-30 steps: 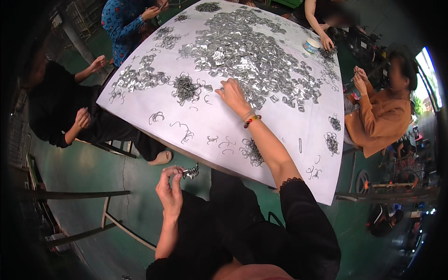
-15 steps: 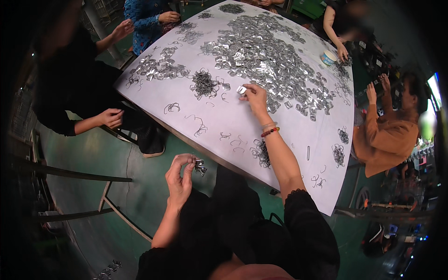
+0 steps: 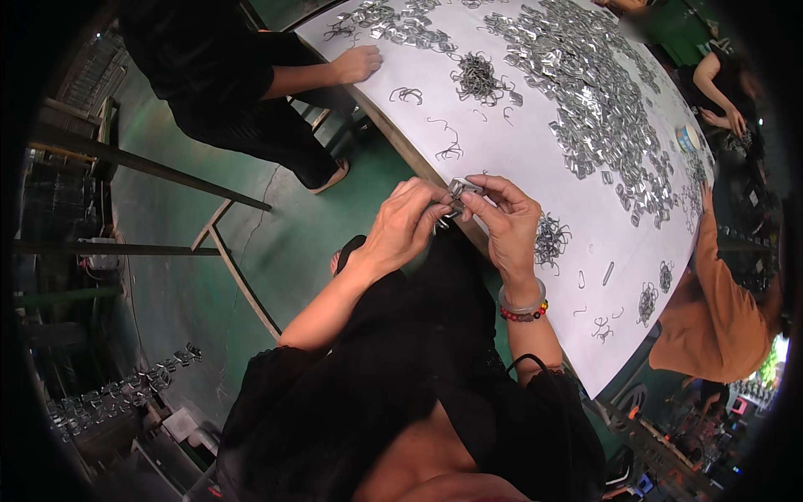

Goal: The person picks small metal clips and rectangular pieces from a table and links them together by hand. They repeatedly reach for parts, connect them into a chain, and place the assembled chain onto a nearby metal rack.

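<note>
In front of my body, at the table's near edge, my two hands meet. My right hand [image 3: 512, 222] pinches a small shiny bent-metal clip [image 3: 458, 187] between thumb and fingers. The closed fingers of my left hand [image 3: 403, 222] touch the same spot, gripping small metal pieces [image 3: 443, 222] that poke out below the fingertips. How the pieces fit together there is hidden by the fingers. Beside my right wrist, on the white tabletop [image 3: 577, 289], lies a tangle of thin wire hooks [image 3: 550, 241].
A broad heap of silvery clips [image 3: 585, 84] covers the table's far middle. A dark wire-hook pile [image 3: 478, 77] lies left of it. One co-worker's hand [image 3: 358, 64] rests on the left edge; a person in orange [image 3: 711, 322] sits at right. A metal frame [image 3: 222, 222] stands at left.
My right hand has come back from the heap with a clip and met my left hand, which rose to the right. The view has shifted; the left co-worker's hand now rests on the table.
</note>
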